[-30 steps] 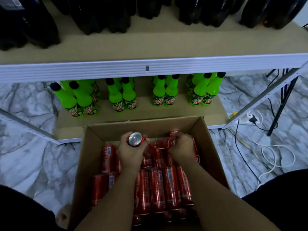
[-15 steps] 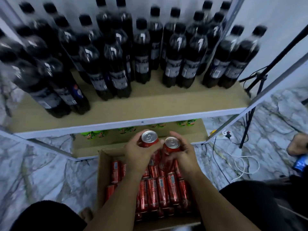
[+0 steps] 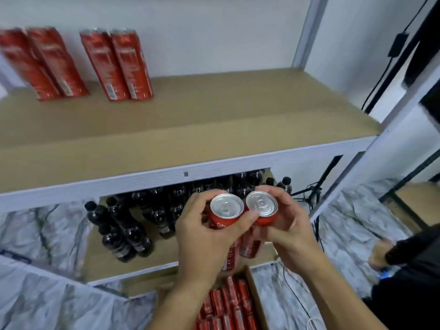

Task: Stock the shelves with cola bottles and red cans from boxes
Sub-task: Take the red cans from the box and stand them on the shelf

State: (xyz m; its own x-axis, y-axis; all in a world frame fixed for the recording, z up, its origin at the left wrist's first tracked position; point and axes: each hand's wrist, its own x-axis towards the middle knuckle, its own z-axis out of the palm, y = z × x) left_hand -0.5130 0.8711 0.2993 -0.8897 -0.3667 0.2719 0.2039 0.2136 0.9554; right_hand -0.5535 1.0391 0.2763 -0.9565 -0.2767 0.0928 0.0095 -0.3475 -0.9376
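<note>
Right below the person, a cardboard box [image 3: 256, 291] sits on the marble floor [image 3: 47, 303], packed with red cans [image 3: 228, 306] lying on their sides in tight rows.

Above it, both hands are raised in front of the shelving, each wrapped around one tall, slim red can held upright. The left hand [image 3: 204, 241] grips the left can [image 3: 226, 210], thumb across its front over white lettering, fingers [image 3: 200, 203] curled round the far side. The right hand [image 3: 288, 225] clasps the right can [image 3: 262, 207] the same way. The two cans touch side by side, their silver tops with pull tabs facing up, the bodies glossy red down to where the palms cover them.

Just behind the hands is the middle shelf [image 3: 133, 258], crowded with dark cola bottles [image 3: 126, 232] with black caps, standing close together.

Higher and farther back, the upper shelf [image 3: 214, 120] has a tan board and a white front rail. At its back left stand four more red cans in two pairs, one pair [image 3: 40, 65] at the far left and the other pair [image 3: 119, 65] just to its right, upright near the white wall [image 3: 190, 32] and somewhat blurred.

To the right, a white upright post [image 3: 371, 158] frames the shelving, with black cables [image 3: 381, 75] hanging beyond it.
</note>
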